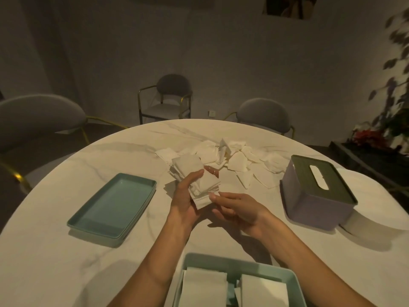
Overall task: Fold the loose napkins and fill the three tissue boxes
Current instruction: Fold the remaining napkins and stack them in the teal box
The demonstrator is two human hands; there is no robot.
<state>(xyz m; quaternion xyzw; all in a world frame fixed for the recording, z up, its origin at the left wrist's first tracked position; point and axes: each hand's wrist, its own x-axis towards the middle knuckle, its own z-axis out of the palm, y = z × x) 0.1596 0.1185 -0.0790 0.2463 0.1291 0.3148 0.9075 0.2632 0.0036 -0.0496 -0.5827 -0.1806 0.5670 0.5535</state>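
1. A round marble table fills the view, with three grey chairs behind it.
2. The left hand grips a stack of white napkins above the table.
3. The right hand pinches the stack's near corner with its fingertips.
4. A heap of loose napkins lies beyond the hands.
5. A teal lid lies flat to the left.
6. A purple tissue box with a dark slotted top stands to the right.
7. An open teal box at the near edge holds two piles of folded napkins.
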